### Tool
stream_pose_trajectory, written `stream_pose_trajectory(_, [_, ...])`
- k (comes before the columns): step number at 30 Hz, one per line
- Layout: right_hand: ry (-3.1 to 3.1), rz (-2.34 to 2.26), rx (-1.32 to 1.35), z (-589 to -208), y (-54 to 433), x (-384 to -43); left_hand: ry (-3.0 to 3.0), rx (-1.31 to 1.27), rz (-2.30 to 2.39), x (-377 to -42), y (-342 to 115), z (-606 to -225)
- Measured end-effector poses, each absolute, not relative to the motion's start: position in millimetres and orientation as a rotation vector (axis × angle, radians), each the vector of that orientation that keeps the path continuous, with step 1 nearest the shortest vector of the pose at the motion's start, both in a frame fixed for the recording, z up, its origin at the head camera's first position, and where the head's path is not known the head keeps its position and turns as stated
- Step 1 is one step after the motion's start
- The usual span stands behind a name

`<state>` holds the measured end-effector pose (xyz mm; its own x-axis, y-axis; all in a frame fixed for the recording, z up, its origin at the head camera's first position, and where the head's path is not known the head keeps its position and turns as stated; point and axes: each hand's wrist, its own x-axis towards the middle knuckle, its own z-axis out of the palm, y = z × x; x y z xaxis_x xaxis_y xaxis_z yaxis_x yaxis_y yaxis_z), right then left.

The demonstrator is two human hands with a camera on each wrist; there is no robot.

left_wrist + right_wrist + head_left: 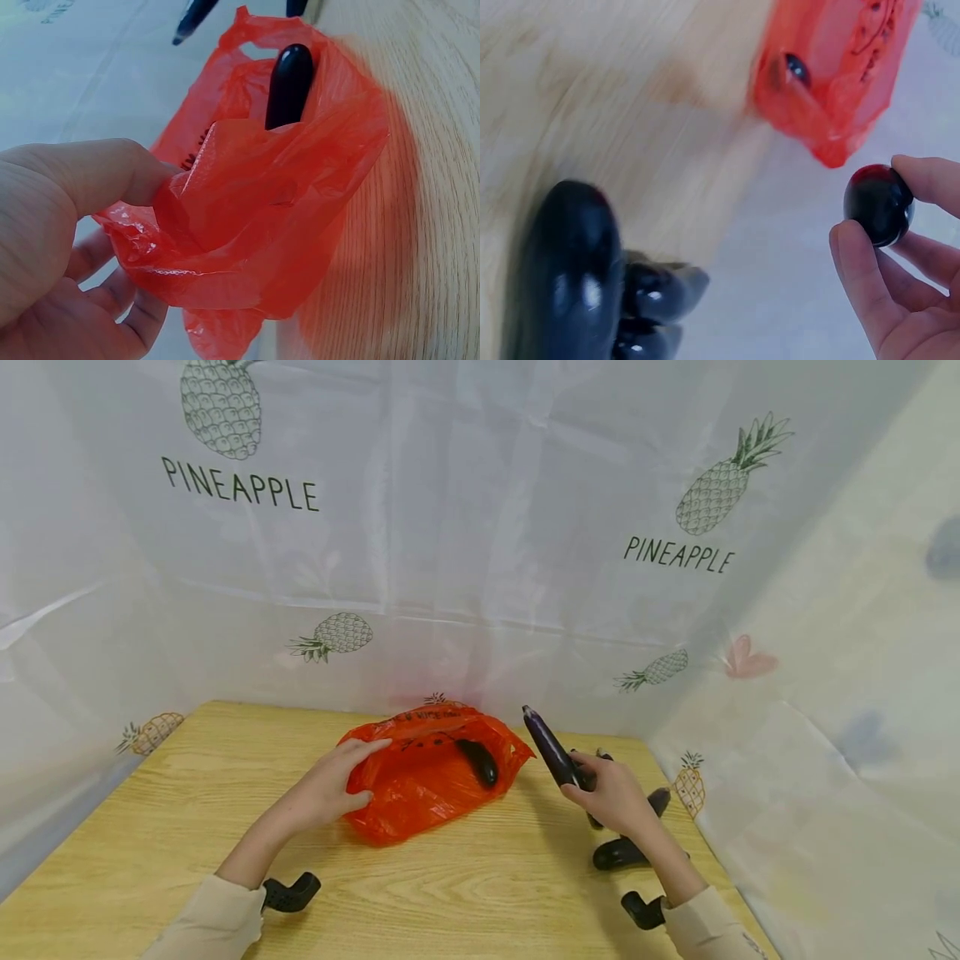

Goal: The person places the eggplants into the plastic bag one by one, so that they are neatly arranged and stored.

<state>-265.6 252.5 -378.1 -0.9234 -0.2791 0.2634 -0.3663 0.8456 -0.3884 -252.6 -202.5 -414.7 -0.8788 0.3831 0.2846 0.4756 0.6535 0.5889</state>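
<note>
A thin red plastic bag (408, 806) lies with its mouth spread, one dark eggplant (482, 764) inside. At the bag's left edge, my left hand (326, 787) pinches the plastic; the left wrist view shows the thumb on one side of the film (247, 210) and fingers on the other. To the right of the bag, my right hand (617, 795) grips a long purple eggplant (549, 745), its stem end slanting up toward the back left. In the right wrist view this eggplant (877, 206) appears end-on between thumb and fingers.
Several more eggplants lie under and beside the right forearm, among them a near one (618, 854) and one partly hidden by the arm (660, 800). A wooden table (450, 902) carries everything. Pineapple-printed sheeting (480, 527) hangs behind it and along its sides.
</note>
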Motion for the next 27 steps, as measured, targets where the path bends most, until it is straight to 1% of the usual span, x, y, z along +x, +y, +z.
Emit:
stream_pose_trajectory(11, [-2.802, 0.645, 0.597, -368, 228, -256, -2.712, -0.726, -1.027, -252, -202, -415])
stream_pose_trajectory(18, [-2.848, 0.702, 0.594, -371, 215, -253, -2.709, -0.719, -1.025, -252, -201, -415])
stream_pose_trajectory(27, [-2.857, 0.686, 0.712, -382, 198, -255, -2.705, -0.709, -1.040, -250, -201, -413])
